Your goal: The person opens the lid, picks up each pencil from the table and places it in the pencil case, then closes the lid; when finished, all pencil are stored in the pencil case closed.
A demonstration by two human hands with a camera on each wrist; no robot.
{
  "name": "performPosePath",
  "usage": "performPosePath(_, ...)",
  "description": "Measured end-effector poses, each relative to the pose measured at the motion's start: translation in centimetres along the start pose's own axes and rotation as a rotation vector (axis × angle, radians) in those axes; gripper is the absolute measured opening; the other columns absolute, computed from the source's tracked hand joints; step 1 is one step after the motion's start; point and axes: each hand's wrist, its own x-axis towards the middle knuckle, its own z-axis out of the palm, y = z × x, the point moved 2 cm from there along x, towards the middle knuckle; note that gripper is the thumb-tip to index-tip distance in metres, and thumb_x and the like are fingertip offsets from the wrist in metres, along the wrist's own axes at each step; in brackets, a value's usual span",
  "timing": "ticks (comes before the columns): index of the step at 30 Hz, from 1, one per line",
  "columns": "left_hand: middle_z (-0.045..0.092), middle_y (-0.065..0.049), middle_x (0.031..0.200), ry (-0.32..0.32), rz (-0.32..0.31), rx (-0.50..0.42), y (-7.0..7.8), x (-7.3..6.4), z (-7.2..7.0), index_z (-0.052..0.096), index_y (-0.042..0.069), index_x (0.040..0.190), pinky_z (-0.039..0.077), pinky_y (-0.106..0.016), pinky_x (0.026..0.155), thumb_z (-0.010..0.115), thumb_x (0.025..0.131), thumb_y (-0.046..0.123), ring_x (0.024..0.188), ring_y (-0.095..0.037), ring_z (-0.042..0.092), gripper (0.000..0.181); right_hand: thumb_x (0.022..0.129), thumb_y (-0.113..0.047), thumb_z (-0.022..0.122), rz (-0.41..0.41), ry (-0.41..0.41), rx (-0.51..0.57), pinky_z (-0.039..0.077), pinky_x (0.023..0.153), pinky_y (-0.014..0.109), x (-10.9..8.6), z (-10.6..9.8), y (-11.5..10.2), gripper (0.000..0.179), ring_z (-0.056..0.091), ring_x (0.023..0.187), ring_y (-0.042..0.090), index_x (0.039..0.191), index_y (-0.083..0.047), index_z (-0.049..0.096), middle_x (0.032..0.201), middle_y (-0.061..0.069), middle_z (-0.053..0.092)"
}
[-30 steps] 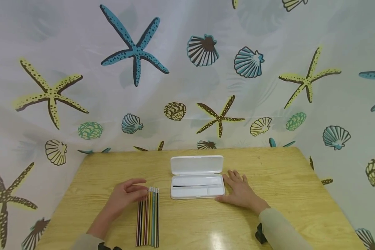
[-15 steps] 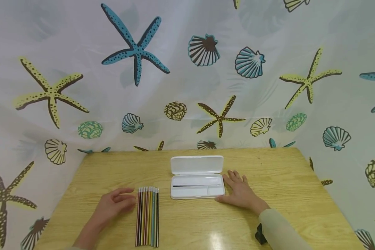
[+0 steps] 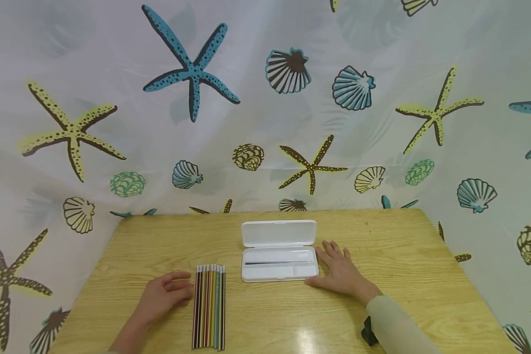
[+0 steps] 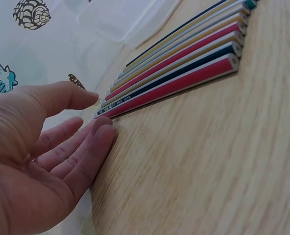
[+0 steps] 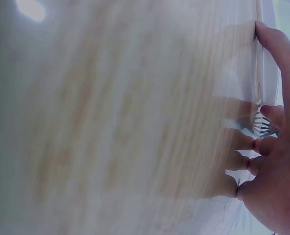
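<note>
Several striped pencils (image 3: 210,309) lie side by side on the table, eraser ends away from me. Just left of them is my left hand (image 3: 161,297), its fingers loosely bent around nothing. In the left wrist view, its fingertips (image 4: 103,125) are close to the eraser end of the outermost red pencil (image 4: 179,89); I cannot tell whether they touch. A white pencil case (image 3: 270,272) stands with its lid (image 3: 279,233) raised, and a thin dark strip (image 3: 265,263) crosses its inside. My right hand (image 3: 340,270) rests at the case's right edge, fingers spread, thumb at the front corner.
The wooden table (image 3: 407,275) reaches back to a hanging white cloth (image 3: 265,118) printed with starfish and shells. Bare wood lies between the pencils and the case. A dark device (image 3: 369,332) sits at my right wrist.
My left hand has moved left off the eraser ends to beside the row, then slightly back toward it. The right hand and the case have stayed put.
</note>
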Motion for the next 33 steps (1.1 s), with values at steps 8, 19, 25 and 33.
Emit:
performPosePath(8,0.08,-0.016,0.106,0.08,-0.001,0.098,0.1,0.3,0.8,0.062,-0.008,0.137,0.064,-0.031,0.07,0.085,0.088,0.006,0.081,-0.014,0.076,0.056,0.089,-0.071,0.069,0.004,-0.001,0.004,0.004,0.126,0.073,0.0,0.0,0.0,0.104,0.008,0.164,0.044,0.166,-0.01,0.033,0.174,0.023,0.019)
performPosePath(19,0.079,-0.012,0.099,0.109,0.024,0.223,0.6,0.3,1.2,0.064,-0.007,0.134,0.063,-0.032,0.065,0.085,0.088,0.007,0.079,-0.017,0.075,0.053,0.09,-0.069,0.07,0.006,0.0,0.012,0.004,0.126,0.073,-0.1,-0.1,-0.1,0.103,0.008,0.164,0.044,0.166,-0.009,0.033,0.174,0.023,0.02)
performPosePath(25,0.079,-0.009,0.093,0.134,0.013,0.219,0.6,0.4,1.2,0.062,-0.007,0.136,0.063,-0.032,0.065,0.083,0.087,0.004,0.076,-0.016,0.075,0.055,0.09,-0.07,0.07,0.011,-0.005,0.006,0.003,0.127,0.072,-0.1,-0.2,0.0,0.104,0.007,0.164,0.044,0.166,-0.011,0.031,0.175,0.022,0.018)
performPosePath(33,0.08,-0.01,0.09,0.142,0.007,0.251,0.9,0.3,1.1,0.057,-0.007,0.142,0.063,-0.033,0.064,0.085,0.084,0.005,0.07,-0.02,0.076,0.066,0.089,-0.07,0.07,0.008,0.0,0.013,0.003,0.126,0.073,-0.1,-0.1,-0.1,0.104,0.007,0.164,0.044,0.166,-0.01,0.032,0.174,0.023,0.018)
